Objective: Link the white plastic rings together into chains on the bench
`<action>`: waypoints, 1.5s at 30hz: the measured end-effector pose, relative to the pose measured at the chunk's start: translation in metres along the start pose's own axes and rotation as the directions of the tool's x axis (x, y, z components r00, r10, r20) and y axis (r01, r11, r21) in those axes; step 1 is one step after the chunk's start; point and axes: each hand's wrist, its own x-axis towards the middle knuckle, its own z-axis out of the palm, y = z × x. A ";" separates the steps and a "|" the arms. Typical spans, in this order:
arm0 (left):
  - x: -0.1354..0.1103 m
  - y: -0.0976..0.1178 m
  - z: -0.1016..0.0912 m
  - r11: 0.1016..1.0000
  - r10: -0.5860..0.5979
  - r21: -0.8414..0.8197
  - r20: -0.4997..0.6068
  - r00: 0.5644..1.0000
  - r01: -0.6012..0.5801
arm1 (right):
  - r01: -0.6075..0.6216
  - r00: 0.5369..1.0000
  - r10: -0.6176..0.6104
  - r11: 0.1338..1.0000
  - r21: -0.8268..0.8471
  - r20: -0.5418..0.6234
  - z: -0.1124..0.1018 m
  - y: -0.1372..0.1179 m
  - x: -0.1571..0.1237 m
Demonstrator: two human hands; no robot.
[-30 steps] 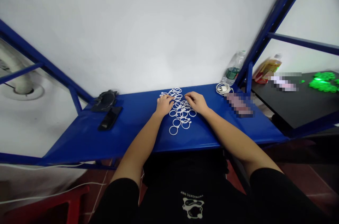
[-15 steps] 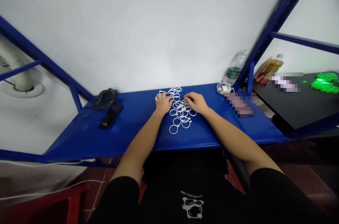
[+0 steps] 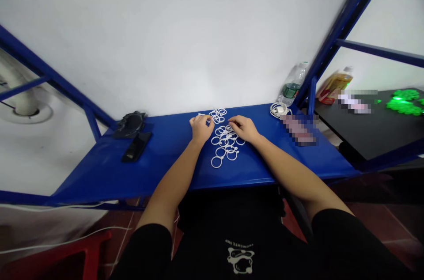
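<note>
Several thin white rings point(image 3: 226, 140) with small round tabs lie overlapping in a loose pile on the blue table. A smaller group of the same white rings point(image 3: 217, 115) sits farther back, near the wall. My left hand point(image 3: 201, 129) is beside this back group, its fingers curled and thumb near the forefinger; whatever is between them is too small to make out. At the right of the pile is my right hand point(image 3: 244, 129), thumb and fingers drawn together close to the upper rings. Its fingertips partly hide any ring they may hold.
On the blue table point(image 3: 172, 152), a black phone point(image 3: 136, 146) and a dark bagged item point(image 3: 130, 124) lie left. A coiled white cable point(image 3: 280, 110), a water bottle point(image 3: 294, 85) and a blurred-out item point(image 3: 300, 130) are right. Blue frame posts rise at both ends.
My left hand's fingers have curled in, and the hand has shifted slightly left. A gap now shows between the back rings and the main pile. My right hand has barely moved.
</note>
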 end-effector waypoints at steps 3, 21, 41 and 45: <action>-0.001 0.011 -0.005 0.985 0.154 -0.062 -0.067 0.986 -0.158 | 0.019 1.000 -0.020 1.000 0.015 0.016 0.000 -0.001 0.000; -0.009 0.035 -0.006 0.922 0.309 -0.275 0.093 0.946 -0.274 | 0.123 0.989 -0.120 0.992 -0.036 0.086 -0.004 -0.005 -0.002; 0.004 -0.024 0.014 0.994 0.003 0.099 0.453 0.892 -0.054 | 0.018 0.998 -0.023 0.997 -0.080 -0.054 -0.004 -0.002 0.000; 0.003 -0.022 0.010 0.997 0.012 0.061 0.397 0.918 -0.039 | 0.024 0.999 -0.026 0.997 -0.068 -0.020 -0.003 -0.003 -0.001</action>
